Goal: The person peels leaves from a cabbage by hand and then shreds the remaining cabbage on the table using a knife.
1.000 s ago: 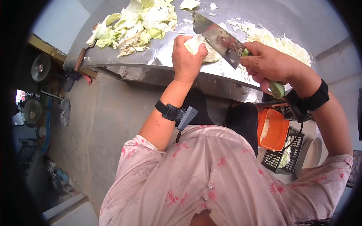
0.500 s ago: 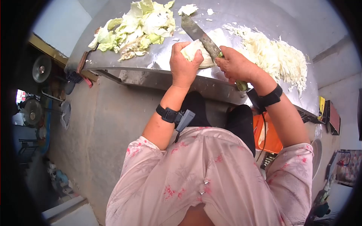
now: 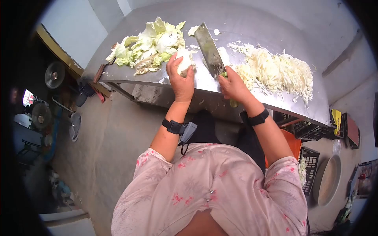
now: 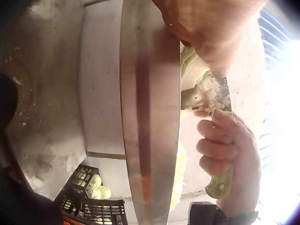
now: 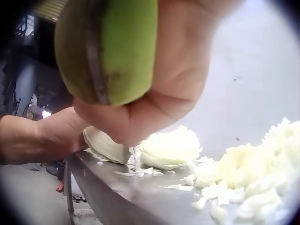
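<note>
My left hand [image 3: 181, 82] grips a pale cabbage piece [image 3: 184, 62] between fingers and thumb at the front of the metal table. In my right hand [image 3: 236, 84] is a broad kitchen knife [image 3: 210, 50], its green handle [image 5: 126, 51] wrapped by the fingers. The blade points away from the body, flecked with cabbage bits, just right of the held piece. On the blade's other side lies a second cabbage piece [image 5: 169, 147], partly hidden by the knife in the head view. The left wrist view catches the held cabbage [image 4: 192, 68] under the left hand.
Loose outer leaves [image 3: 157, 41] are heaped on the table's left. A long pile of shredded cabbage [image 3: 275, 72] covers its right side. Below stand black crates [image 3: 311, 169], an orange container [image 3: 291, 141] and a round basin [image 3: 328, 181]. A brown handle [image 3: 99, 74] juts over the left edge.
My right hand has brought the knife leftward and turned the blade more directly away from the body. My left hand has shifted left with its cabbage piece, apart from the other piece.
</note>
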`<act>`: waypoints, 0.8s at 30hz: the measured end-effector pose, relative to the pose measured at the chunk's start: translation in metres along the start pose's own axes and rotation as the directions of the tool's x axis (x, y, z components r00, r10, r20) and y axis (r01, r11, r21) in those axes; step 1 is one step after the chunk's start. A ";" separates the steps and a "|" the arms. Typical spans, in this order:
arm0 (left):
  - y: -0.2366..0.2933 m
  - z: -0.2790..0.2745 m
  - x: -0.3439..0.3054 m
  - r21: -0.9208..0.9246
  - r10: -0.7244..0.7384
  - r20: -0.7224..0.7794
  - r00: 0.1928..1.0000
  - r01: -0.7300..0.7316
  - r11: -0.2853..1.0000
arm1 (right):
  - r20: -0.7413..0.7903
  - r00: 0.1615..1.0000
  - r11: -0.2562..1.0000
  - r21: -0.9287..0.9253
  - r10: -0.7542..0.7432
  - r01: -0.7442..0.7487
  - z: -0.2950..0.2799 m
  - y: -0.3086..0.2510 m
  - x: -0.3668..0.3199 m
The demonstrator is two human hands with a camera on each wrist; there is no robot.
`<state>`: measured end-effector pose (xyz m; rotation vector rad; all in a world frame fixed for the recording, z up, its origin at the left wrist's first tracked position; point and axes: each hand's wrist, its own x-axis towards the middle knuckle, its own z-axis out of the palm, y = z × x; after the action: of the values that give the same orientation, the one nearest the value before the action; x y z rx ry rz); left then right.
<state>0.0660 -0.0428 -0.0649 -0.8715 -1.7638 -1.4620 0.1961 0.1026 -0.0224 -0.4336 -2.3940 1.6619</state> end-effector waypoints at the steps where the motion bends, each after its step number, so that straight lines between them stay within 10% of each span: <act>1: -0.001 -0.003 0.006 0.076 0.057 -0.001 0.998 -0.056 0.996 | -0.026 0.999 0.987 0.155 0.039 -0.034 0.004 0.004 -0.009; 9: -0.013 -0.007 0.026 0.283 0.174 0.470 0.865 -0.334 0.899 | -0.202 0.978 0.678 0.714 -0.041 0.176 0.008 0.031 -0.019; 24: 0.026 0.025 0.005 0.114 0.295 0.362 0.884 -0.356 0.928 | -0.293 0.947 0.655 0.692 -0.129 0.303 0.014 0.044 -0.018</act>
<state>0.0828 -0.0139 -0.0506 -1.3145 -1.8422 -0.9601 0.2144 0.0981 -0.0680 -0.1548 -1.3632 2.1234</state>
